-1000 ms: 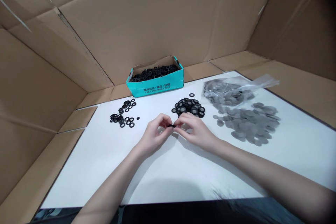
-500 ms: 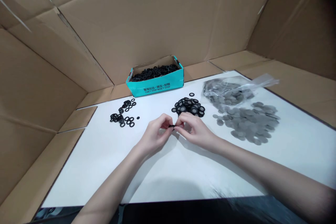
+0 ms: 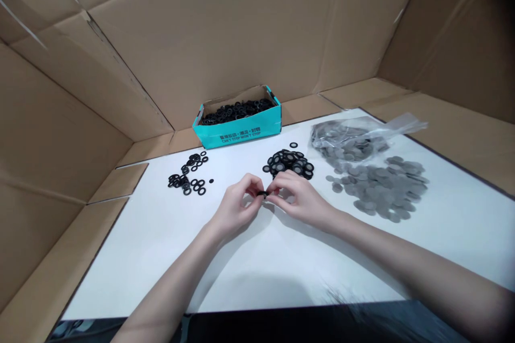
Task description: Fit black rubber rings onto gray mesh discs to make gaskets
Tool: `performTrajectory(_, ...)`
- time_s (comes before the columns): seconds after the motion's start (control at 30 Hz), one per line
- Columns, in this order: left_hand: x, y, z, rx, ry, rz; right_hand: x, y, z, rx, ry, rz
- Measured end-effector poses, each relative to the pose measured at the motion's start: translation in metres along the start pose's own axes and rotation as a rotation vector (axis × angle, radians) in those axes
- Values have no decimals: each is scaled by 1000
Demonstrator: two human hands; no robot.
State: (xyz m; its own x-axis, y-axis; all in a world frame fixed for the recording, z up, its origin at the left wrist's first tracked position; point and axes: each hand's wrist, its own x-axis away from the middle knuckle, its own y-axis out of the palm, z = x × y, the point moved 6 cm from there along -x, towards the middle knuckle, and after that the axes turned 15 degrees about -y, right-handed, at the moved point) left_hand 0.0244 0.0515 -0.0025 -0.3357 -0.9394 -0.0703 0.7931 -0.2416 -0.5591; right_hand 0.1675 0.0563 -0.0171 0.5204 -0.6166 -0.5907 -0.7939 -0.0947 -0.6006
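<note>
From my remote place I read print on the front of the turquoise box (image 3: 241,129), at about eleven o'clock in my view. The lower line (image 3: 241,138) says "CAN'T STOP WON'T STOP". Above it stands a Chinese line (image 3: 240,132), ending with 好物; its other characters are blurred for me.

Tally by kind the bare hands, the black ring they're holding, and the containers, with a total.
Left hand and right hand: 2
Held black ring: 1
Teal cardboard box: 1
Clear plastic bag: 1
Total: 5
</note>
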Motion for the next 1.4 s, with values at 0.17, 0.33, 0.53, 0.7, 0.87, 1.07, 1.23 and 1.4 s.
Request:
performTrajectory(0.17,1,2,0,14,-36,-4,-1,-1,-2,-27,-20,5)
performTrajectory(0.33,1,4,3,27,-28,-42,-1,-1,-2,-81,-21,19)
performTrajectory(0.53,2,5,12,-106,25,-81,-1,-2,-12,45,-118,8)
performTrajectory(0.7,3,2,11,-65,62,-22,-2,-4,-10,3,-86,39)
performTrajectory(0.87,6,-3,14,25,131,5,-3,-4,1,-281,129,85)
performTrajectory(1.07,8,-8,18,31,232,104,-1,5,3,-644,360,39)
performTrajectory(1.23,10,-4,20,0,248,147,3,14,0,-818,496,7)
performTrajectory(1.4,13,-2,25,-42,324,187,5,18,-1,-875,565,17)
